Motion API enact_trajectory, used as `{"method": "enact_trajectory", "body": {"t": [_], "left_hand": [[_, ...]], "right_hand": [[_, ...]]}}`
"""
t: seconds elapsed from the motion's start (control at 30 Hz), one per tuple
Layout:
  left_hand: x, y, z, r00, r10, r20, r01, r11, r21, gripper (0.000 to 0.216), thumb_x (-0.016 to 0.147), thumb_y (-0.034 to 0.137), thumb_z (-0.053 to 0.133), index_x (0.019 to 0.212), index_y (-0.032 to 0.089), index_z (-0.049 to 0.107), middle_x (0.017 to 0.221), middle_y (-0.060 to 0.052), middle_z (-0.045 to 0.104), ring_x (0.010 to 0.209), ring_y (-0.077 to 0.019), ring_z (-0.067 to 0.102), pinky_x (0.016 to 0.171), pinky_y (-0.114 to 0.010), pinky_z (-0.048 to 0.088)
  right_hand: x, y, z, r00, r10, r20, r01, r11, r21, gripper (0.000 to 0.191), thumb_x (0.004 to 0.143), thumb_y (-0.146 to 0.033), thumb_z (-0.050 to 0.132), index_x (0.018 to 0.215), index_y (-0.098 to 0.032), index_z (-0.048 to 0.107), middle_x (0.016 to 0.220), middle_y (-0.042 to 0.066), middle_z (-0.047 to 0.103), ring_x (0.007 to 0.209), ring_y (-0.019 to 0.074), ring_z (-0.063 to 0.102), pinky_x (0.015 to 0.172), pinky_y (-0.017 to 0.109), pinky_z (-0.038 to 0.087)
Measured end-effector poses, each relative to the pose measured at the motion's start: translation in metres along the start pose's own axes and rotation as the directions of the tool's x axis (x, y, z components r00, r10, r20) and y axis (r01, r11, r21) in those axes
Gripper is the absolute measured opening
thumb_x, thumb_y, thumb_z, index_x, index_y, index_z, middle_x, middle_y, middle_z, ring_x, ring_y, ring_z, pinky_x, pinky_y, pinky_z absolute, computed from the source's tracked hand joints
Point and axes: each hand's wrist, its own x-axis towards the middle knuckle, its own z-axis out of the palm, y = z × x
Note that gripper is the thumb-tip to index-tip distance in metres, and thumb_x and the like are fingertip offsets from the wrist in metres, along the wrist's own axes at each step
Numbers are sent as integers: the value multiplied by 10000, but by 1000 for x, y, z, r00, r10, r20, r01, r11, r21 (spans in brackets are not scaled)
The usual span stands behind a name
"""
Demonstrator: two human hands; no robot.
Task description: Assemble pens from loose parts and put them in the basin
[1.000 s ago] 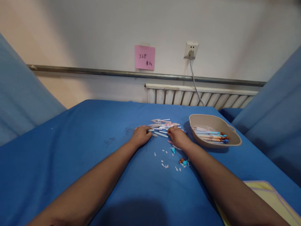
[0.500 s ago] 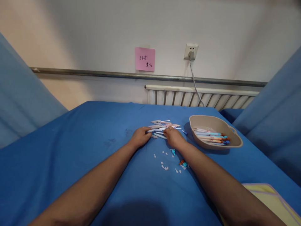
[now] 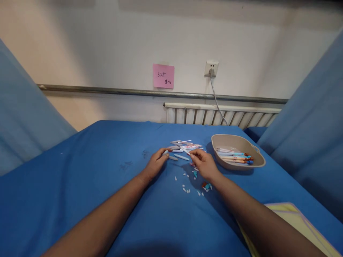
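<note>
**Light, slick pen parts pinched at the edge of the pile**

Head view: On the blue-clothed surface (image 3: 107, 171), both hands rest at the near edge of a loose pile of pen parts (image 3: 186, 145), which lies at twelve o'clock from them. The left hand (image 3: 155, 163) has thumb and forefinger closed on a pale pen barrel (image 3: 166, 152), whose end just shows past the fingers. The right hand (image 3: 205, 165) pinches what looks like a thin white refill (image 3: 187, 151) at its fingertips, though the detail is small. At two o'clock from the right hand stands a beige basin (image 3: 233, 166) with whole pens (image 3: 235, 157) laid side by side in it. At six o'clock from the pile, between the forearms, lie scattered white tips (image 3: 188, 191) and a few blue and orange caps (image 3: 206, 185).

These parts are likely very light, stiff and smooth, so they may roll or slip. The barrel is best taken at mid-length. The refill is better held nearer its end, since a thin tube may flex. The tips call for a fingertip pinch.
</note>
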Motion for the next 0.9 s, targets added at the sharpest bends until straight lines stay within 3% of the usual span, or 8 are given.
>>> {"method": "enact_trajectory", "body": {"t": [0.2, 0.33, 0.5, 0.7, 0.9], "left_hand": [[-42, 19, 5, 990, -28, 136, 31, 999, -25, 321, 892, 397, 351, 979, 176, 568, 844, -22, 578, 758, -148, 513, 711, -251, 417], [-55, 25, 5, 987, 0, 163, -14, 996, 85, 353, 903, 435, 349, 990, 180, 577, 830, -18, 584, 781, -157, 525, 734, -258, 425], [-54, 28, 4, 972, 78, 223, -127, 968, 218, 352, 903, 429, 370, 1061, 212, 597, 1017, -30, 636, 935, -191, 564, 853, -293, 425], [-52, 27, 3, 953, 167, 251, -246, 914, 323, 347, 915, 404, 365, 1057, 207, 612, 1029, -42, 641, 971, -198, 554, 892, -315, 405], [-51, 28, 1, 947, 169, 272, -265, 890, 371, 349, 918, 410, 354, 1038, 210, 613, 961, -44, 633, 928, -202, 549, 871, -320, 398]], "right_hand": [[-48, -10, -11, 988, 128, 90, -131, 991, 31, 229, 800, -367, 529, 886, -178, 625, 593, -30, 499, 521, 106, 468, 444, 203, 376], [-55, -3, -17, 991, 16, 136, -6, 997, -72, 198, 835, -328, 508, 887, -189, 640, 697, -7, 520, 573, 104, 492, 486, 206, 404], [-51, -4, -27, 970, -157, 183, 196, 956, -218, 195, 875, -279, 474, 939, -208, 644, 801, 29, 547, 701, 141, 540, 573, 233, 457], [-51, -7, -31, 945, -247, 215, 303, 907, -291, 183, 893, -231, 454, 947, -208, 627, 825, 42, 562, 777, 159, 552, 647, 255, 467], [-50, -6, -32, 928, -282, 242, 352, 876, -330, 181, 895, -225, 453, 960, -217, 621, 814, 40, 566, 760, 156, 550, 692, 275, 455]]}}
